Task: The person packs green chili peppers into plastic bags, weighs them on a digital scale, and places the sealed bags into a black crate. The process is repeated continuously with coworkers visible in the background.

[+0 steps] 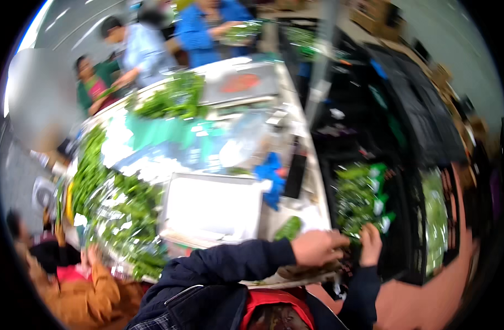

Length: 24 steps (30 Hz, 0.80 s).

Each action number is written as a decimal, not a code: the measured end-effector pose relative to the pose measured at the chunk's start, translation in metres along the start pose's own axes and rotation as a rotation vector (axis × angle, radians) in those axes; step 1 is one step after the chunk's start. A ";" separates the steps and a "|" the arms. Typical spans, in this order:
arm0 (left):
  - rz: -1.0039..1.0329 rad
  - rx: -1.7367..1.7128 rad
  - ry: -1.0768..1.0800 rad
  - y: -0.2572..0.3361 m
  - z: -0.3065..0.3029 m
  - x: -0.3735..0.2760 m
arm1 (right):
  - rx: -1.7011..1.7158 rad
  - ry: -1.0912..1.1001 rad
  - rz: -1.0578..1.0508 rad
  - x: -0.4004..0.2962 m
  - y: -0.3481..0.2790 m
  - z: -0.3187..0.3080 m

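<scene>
My left hand (320,248) reaches across to the right, over the table's near right corner, at the near edge of a black crate (402,243). Beside it is my right hand (370,244), its fingers pointing up at the crate. In the crate lie bagged leafy greens (355,196) in clear plastic with green and white tops, just beyond my fingertips. Blur hides whether either hand grips a bag. A small green bundle (289,228) rests on the table left of my left hand. Further left is a white-topped metal scale or tray (212,206).
A heap of bagged greens (128,222) covers the table's left side. Blue cloth or plastic (271,179) and a black box-like object (296,175) lie near the right edge. A metal post (321,70) rises beyond. Co-workers stand at the far side; another person's hands (91,258) are at left.
</scene>
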<state>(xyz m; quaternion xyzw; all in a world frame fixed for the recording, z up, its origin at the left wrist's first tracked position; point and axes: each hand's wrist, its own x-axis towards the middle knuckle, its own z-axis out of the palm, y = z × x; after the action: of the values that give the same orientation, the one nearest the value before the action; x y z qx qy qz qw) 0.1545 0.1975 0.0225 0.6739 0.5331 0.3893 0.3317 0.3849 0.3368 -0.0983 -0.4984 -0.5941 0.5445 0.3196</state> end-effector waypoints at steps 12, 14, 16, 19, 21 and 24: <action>-0.597 0.539 1.332 0.049 -0.072 -0.396 | -0.030 -1.400 0.138 -0.189 -0.153 0.288; -0.807 0.734 1.537 0.049 -0.071 -0.439 | -0.129 -1.531 0.020 -0.206 -0.144 0.330; -0.962 0.862 1.682 0.041 -0.068 -0.478 | -0.186 -1.585 -0.161 -0.227 -0.140 0.371; -0.990 0.827 1.895 0.035 -0.064 -0.521 | -0.186 -1.544 -0.397 -0.263 -0.151 0.419; -0.994 0.668 1.992 0.020 -0.063 -0.544 | -0.216 -1.529 -0.657 -0.281 -0.153 0.448; -0.905 0.418 2.225 -0.021 -0.049 -0.577 | -0.263 -1.534 -0.870 -0.313 -0.161 0.481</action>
<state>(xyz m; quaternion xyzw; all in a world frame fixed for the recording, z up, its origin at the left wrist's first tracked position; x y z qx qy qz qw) 0.0275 -0.3604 -0.0704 -0.2335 0.7655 0.5100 -0.3152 -0.0050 -0.1015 0.0109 0.2400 -0.8390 0.4860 -0.0474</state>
